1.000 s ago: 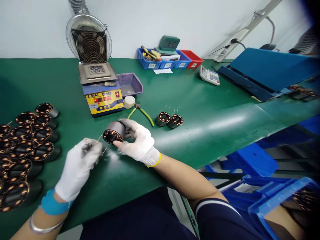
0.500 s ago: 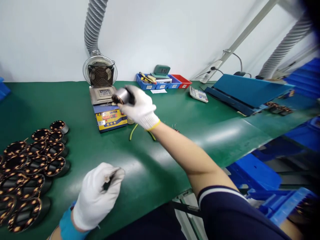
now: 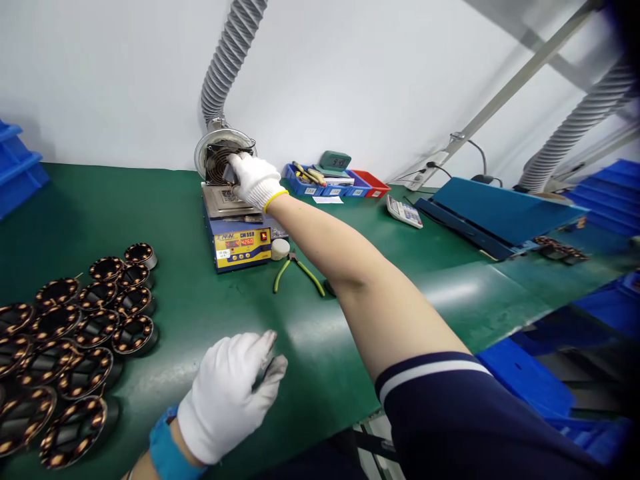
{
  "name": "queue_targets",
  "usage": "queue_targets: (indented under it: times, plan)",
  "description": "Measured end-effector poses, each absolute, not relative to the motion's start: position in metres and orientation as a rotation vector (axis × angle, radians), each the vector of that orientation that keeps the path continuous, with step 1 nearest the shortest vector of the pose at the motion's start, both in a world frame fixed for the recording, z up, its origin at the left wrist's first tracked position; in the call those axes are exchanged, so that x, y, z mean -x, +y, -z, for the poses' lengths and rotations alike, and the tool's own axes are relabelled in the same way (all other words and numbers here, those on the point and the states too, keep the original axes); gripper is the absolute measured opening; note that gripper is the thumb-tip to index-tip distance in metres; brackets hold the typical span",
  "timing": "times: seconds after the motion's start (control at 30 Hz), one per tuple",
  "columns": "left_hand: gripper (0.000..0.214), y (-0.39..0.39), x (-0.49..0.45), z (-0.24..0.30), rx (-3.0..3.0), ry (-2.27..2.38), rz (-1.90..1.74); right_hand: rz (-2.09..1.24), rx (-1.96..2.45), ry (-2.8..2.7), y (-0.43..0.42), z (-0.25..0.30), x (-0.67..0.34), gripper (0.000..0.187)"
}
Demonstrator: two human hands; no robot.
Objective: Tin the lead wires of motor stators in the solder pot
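Note:
My right hand (image 3: 255, 179), in a white glove with a yellow hem, reaches out over a blue-and-yellow solder pot unit (image 3: 243, 245) with a red digital display. Its fingers are closed on a motor stator (image 3: 229, 175), of which only a small grey part shows; the hand hides the rest. Near the front of the bench my left hand (image 3: 233, 393), also gloved in white, hovers with thumb and forefinger apart and nothing visible between them. Several black ring-shaped stators (image 3: 97, 327) with copper windings stand grouped to its left.
Behind the unit is a round fume hood (image 3: 200, 157) on a grey duct hose (image 3: 233, 57). Green-handled cutters (image 3: 300, 267) and a small white jar (image 3: 280, 249) lie beside it. Farther right are blue bins (image 3: 310, 189), a red bin (image 3: 373, 183), a calculator (image 3: 404, 211) and a blue slanted panel (image 3: 500, 207).
My right hand has carried the stator farther back over the solder pot unit. My left hand's thumb and forefinger have spread apart. The view has shifted slightly.

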State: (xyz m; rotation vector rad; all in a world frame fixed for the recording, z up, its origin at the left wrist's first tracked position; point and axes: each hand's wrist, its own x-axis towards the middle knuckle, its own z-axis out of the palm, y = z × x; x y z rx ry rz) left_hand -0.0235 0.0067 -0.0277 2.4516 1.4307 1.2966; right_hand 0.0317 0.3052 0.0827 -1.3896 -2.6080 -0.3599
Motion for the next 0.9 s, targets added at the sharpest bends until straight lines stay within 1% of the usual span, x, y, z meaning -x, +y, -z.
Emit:
queue_targets:
  times: [0.17,0.43,0.63,0.7,0.77,0.83,0.9]
  plan:
    - [0.030,0.005,0.023,0.025,-2.476,1.409,-1.305,0.346,1.414,-2.633,0.304,-0.080,-0.031,0.061]
    - [0.031,0.007,0.023,0.026,-2.459,1.422,-1.315,0.360,1.374,-2.601,0.306,-0.078,-0.033,0.058]
    - [0.035,0.012,0.029,0.029,-2.362,1.557,-1.385,0.256,1.379,-2.423,0.302,-0.094,-0.043,0.059]
    - [0.034,0.015,0.031,0.031,-2.275,1.623,-1.397,0.146,1.332,-2.332,0.293,-0.097,-0.050,0.059]
    - [0.034,0.018,0.031,0.033,-2.114,1.668,-1.424,-0.046,1.255,-2.234,0.279,-0.093,-0.058,0.061]
    - [0.038,0.021,0.030,0.034,-1.893,1.707,-1.457,-0.330,1.185,-2.118,0.258,-0.081,-0.064,0.062]
    - [0.047,0.022,0.028,0.037,-1.668,1.722,-1.471,-0.658,1.138,-1.986,0.229,-0.061,-0.067,0.063]
